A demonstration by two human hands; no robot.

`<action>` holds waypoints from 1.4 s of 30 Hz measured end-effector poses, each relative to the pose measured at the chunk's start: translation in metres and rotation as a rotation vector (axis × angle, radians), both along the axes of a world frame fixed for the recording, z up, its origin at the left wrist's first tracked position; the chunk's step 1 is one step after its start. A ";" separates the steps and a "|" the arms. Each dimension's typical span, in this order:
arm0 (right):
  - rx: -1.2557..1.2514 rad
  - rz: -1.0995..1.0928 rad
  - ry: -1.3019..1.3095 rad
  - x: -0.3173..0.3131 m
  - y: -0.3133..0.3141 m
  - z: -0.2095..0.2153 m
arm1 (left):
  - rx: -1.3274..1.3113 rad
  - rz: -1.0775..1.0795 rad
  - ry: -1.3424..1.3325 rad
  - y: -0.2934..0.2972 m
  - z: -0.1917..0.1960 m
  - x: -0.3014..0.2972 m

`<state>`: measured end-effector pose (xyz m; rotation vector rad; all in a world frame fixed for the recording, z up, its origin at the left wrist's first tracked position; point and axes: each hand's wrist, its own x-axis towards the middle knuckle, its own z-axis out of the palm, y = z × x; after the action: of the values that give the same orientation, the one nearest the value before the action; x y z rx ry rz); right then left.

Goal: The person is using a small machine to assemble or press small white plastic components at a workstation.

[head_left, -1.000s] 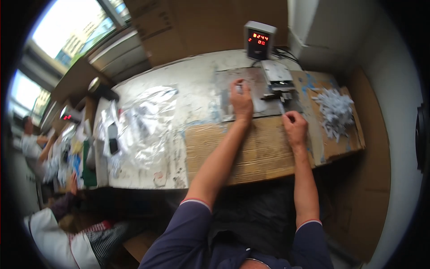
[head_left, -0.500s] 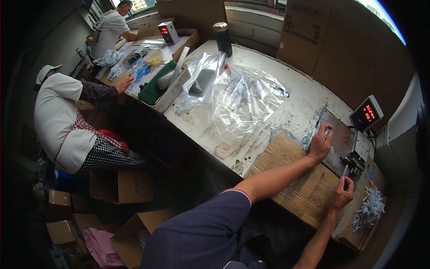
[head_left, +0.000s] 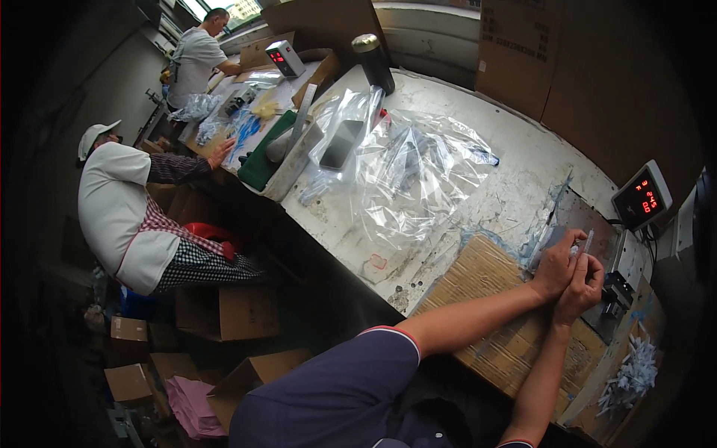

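The left hand (head_left: 553, 272) and right hand (head_left: 579, 296) are touching, and a slim translucent tube-like piece (head_left: 589, 240) is standing out above them, pointing toward 12 o'clock. The right fingertips are closing narrowly on what appears to be its lower end; the left fingers are curling inward, but whether they are gripping anything I cannot tell. The step in hand seems to be two-handed handling of this small part. The next move is probably calling for a light, exact pinch and clear alignment.

From the hands, a smooth grey metal plate (head_left: 595, 215) is lying toward 12 to 1 o'clock, a boxy digital readout (head_left: 642, 196) is glowing red at 1, and a blocky dark clamp-like fixture (head_left: 618, 293) is sitting just beside them at 3 to 4. At 5 o'clock, thin whitish pieces (head_left: 633, 375) are forming a spiky heap. Ribbed corrugated cardboard (head_left: 476, 275) is spreading out at 9; crinkled, glossy clear plastic bags (head_left: 418, 187) are reflecting light at 10.
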<state>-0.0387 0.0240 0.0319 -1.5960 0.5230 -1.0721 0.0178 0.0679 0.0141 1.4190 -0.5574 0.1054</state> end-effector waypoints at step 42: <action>0.088 0.057 0.009 0.005 -0.019 -0.023 | -0.018 0.005 0.077 0.000 0.000 0.002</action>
<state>-0.0341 0.0052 0.0086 -1.5299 0.5209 -0.9866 0.0197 0.0679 0.0143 1.4006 -0.4885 0.0591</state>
